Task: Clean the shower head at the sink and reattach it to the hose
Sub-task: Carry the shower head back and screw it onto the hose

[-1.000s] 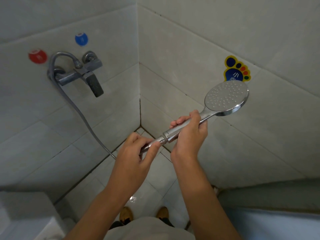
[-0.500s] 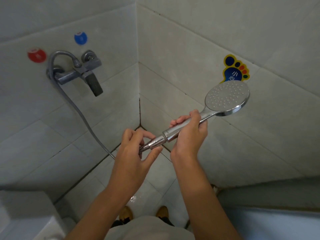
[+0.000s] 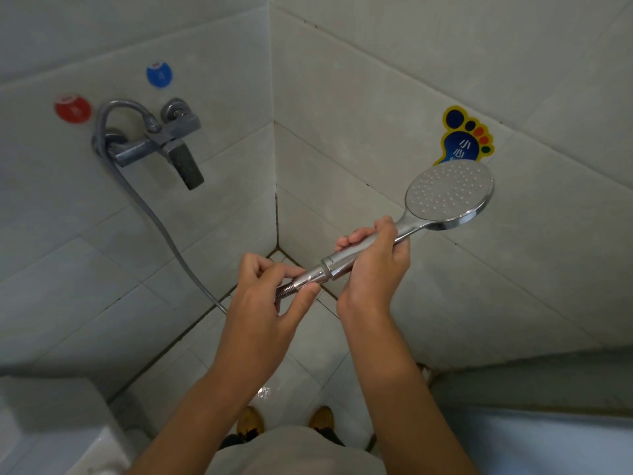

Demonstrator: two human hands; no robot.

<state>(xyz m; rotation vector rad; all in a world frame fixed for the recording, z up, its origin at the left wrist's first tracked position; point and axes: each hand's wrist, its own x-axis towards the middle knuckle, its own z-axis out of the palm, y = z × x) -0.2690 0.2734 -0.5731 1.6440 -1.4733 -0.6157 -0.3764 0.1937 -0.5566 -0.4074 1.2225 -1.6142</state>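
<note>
A chrome shower head [image 3: 448, 193] with a round grey nozzle face points up and right in front of the tiled corner. My right hand [image 3: 373, 265] grips its handle. My left hand [image 3: 270, 296] pinches the chrome nut at the end of the hose [image 3: 154, 217], right where it meets the base of the handle. The ribbed hose end shows between my fingers. From there the hose runs left and up to the wall faucet [image 3: 161, 142].
Red [image 3: 72, 108] and blue [image 3: 159, 75] round markers sit on the wall above the faucet. A foot-shaped sticker [image 3: 466, 138] is on the right wall. A white fixture [image 3: 51, 430] is at lower left, a ledge [image 3: 531, 382] at lower right. My shoes stand on the wet tiled floor.
My left fingers have shifted round the hose nut at the handle's base, as if turning it. My right hand and the shower head have stayed almost still.
</note>
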